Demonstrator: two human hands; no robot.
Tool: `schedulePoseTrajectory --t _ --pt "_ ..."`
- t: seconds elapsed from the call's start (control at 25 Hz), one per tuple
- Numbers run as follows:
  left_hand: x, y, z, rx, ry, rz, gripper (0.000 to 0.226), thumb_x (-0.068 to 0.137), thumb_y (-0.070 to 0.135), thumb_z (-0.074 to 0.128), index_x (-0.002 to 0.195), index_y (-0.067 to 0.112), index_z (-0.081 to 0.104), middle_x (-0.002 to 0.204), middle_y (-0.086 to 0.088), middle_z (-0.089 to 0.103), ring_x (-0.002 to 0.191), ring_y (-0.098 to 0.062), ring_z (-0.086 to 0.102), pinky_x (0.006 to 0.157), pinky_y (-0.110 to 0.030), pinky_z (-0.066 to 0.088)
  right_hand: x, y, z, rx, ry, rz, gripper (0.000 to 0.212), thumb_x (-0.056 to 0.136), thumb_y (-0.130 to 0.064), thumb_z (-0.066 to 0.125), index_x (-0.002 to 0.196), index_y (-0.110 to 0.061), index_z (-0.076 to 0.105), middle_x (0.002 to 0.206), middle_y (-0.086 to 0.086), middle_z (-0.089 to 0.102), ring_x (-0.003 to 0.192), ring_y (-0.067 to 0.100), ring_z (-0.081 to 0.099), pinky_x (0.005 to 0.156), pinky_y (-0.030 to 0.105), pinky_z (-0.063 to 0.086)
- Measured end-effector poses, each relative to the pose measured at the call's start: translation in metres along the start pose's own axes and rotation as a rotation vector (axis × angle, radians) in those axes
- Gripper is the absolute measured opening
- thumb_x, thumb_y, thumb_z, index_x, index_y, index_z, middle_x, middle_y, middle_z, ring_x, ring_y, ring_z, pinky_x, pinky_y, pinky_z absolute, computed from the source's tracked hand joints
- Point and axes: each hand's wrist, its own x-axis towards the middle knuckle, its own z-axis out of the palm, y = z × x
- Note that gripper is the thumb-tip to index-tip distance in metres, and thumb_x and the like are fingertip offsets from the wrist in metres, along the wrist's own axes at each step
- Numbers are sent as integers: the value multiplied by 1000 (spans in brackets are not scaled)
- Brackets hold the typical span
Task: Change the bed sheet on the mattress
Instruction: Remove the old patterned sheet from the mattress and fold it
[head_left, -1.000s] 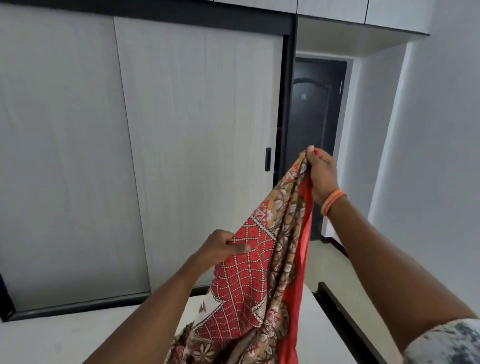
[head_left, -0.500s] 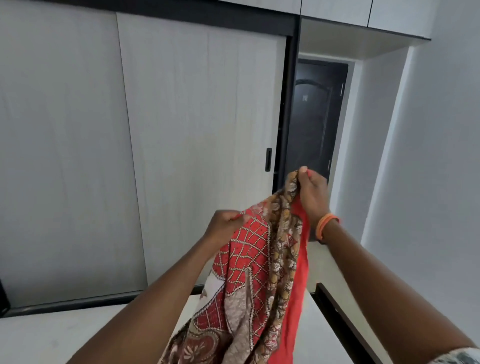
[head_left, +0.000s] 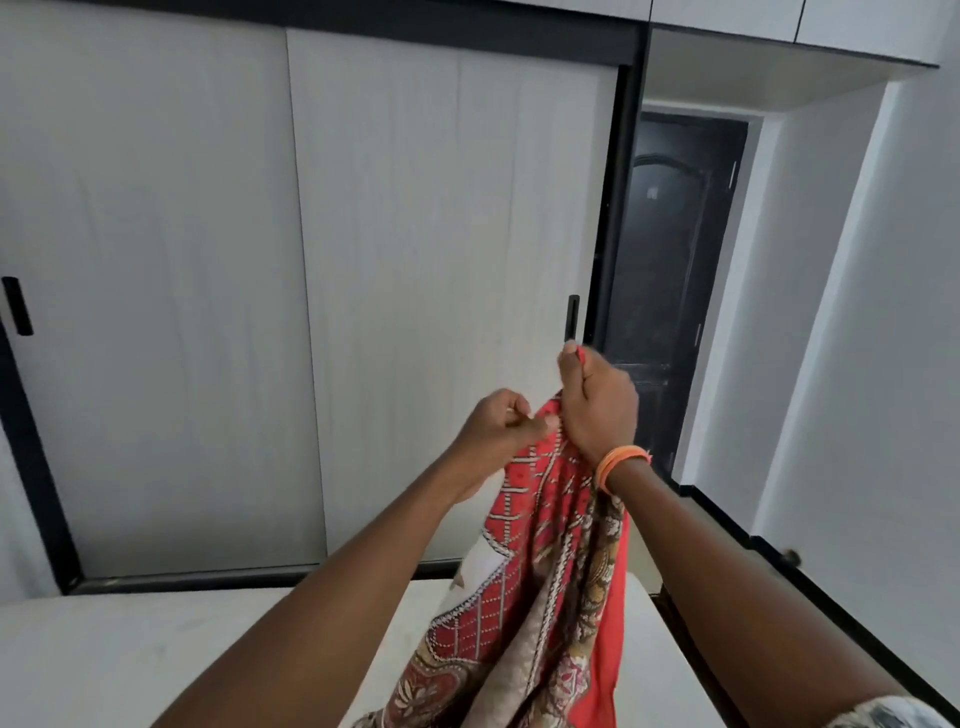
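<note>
A red and brown patterned bed sheet (head_left: 540, 587) hangs bunched in front of me, raised above the bare white mattress (head_left: 156, 654). My left hand (head_left: 498, 431) pinches the sheet's top edge with curled fingers. My right hand (head_left: 597, 400), with an orange bangle at the wrist, grips the same edge right beside the left hand. The two hands nearly touch. The sheet's lower part runs out of view at the bottom.
A white sliding wardrobe (head_left: 363, 286) with black frame fills the wall beyond the mattress. A dark door (head_left: 670, 286) stands at the right in a recess. The bed's dark frame edge (head_left: 691, 654) and a strip of floor lie to the right, by a white wall.
My right hand has come down and my left hand has risen, so both now meet at the sheet's top edge. The sheet hangs more bunched than before.
</note>
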Motion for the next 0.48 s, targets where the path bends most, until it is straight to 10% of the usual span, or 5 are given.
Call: schedulePoseTrajectory --t 0.2,0.48 --pt "-28 -61 -3 248 -239 -145 11 82 20 78 82 13 70 73 2 71 65 -11 64 65 -23 51 46 4 -36 150 214 83 53 104 -42 33 61 -12 38 54 -2 41 50 12 36 50 33 31" --pt "-41 -120 -42 429 -177 -211 45 71 49 81 78 5 75 72 0 65 65 -8 58 64 -26 40 65 27 -75 164 346 258 52 106 -38 34 58 -19 30 55 -5 36 50 5 33 48 13 29"
